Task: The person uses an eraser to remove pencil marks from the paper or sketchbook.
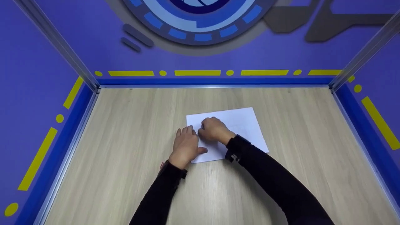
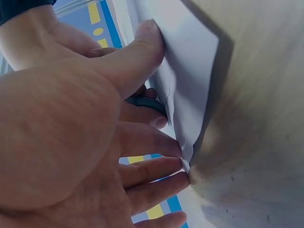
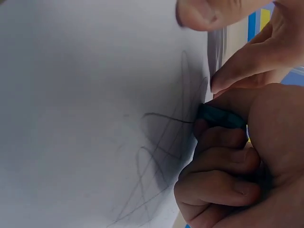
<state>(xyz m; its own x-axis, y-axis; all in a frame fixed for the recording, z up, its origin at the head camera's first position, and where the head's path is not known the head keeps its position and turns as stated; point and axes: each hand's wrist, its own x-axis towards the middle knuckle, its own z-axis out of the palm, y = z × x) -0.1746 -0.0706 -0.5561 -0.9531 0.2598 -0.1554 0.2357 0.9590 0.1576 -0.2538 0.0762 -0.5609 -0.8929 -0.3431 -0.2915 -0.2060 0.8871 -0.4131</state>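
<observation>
A white sheet of paper (image 1: 237, 122) lies on the wooden table, with thin grey scribbled lines (image 3: 183, 85) on it. My left hand (image 1: 186, 145) rests at the sheet's left edge, fingers extended and thumb over the paper. In the left wrist view the fingertips touch the paper's edge, which bends up slightly from the table. My right hand (image 1: 214, 129) is over the left part of the sheet, its fingers curled round a small teal object (image 3: 221, 116). Most of that object is hidden in the fingers, so its exact kind cannot be told. A darker curved line runs up to it.
The light wood table (image 1: 125, 162) surrounds the sheet. Blue-purple panels (image 1: 175, 59) with yellow marks stand at the back and both sides, joined by metal rails (image 1: 215, 86). Black sleeves and wrist-worn devices cover both forearms.
</observation>
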